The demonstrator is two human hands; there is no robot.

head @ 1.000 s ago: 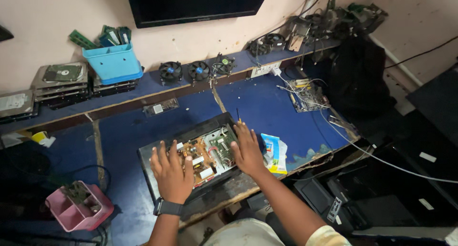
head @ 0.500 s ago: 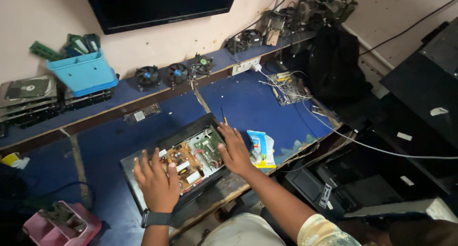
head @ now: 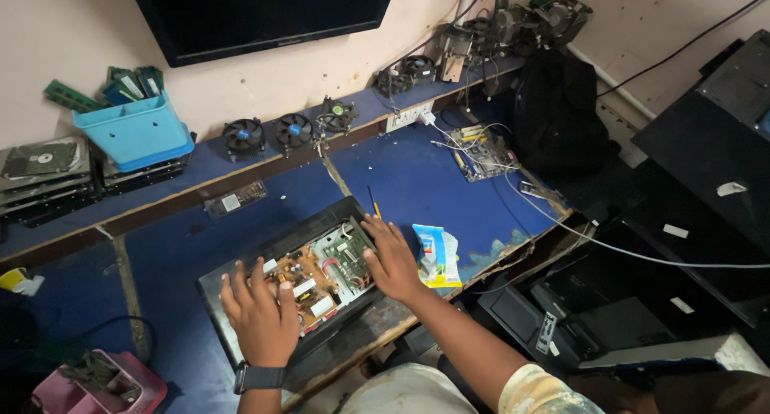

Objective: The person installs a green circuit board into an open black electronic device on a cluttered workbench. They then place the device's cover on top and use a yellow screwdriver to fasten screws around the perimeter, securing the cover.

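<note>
big blue workbench (head: 417, 181) fills most of the view, with a raised blue shelf (head: 208, 161) along the wall behind it. a dark monitor (head: 265, 13) hangs on the wall above that. off to the right there's a black bag (head: 561, 109) slumped at the end of the bench.

near the front edge of the bench sits an opened-up black case (head: 265, 257), lying flat, with its circuit boards (head: 321, 273) exposed inside, tan board on the left and a green one on the right.

left hand (head: 261, 318) lies flat on the left part of the boards, fingers spread out, palm down, not gripping anything. there's a dark watch (head: 258, 377) on that wrist. right hand (head: 395, 261) is pressed palm down on the right edge of the case, fingers splayed over the green board, also holding nothing as far as i can see.

just right of that hand is a small blue and white pouch (head: 437, 255) lying on the bench. on the shelf: a light blue bin (head: 132, 133) with green memory sticks poking out, three small fans (head: 293, 129) in a row, and a stack of hard drives (head: 44, 173) at the far left. a yellow-handled screwdriver (head: 373, 201) lies right behind the case.
</note>
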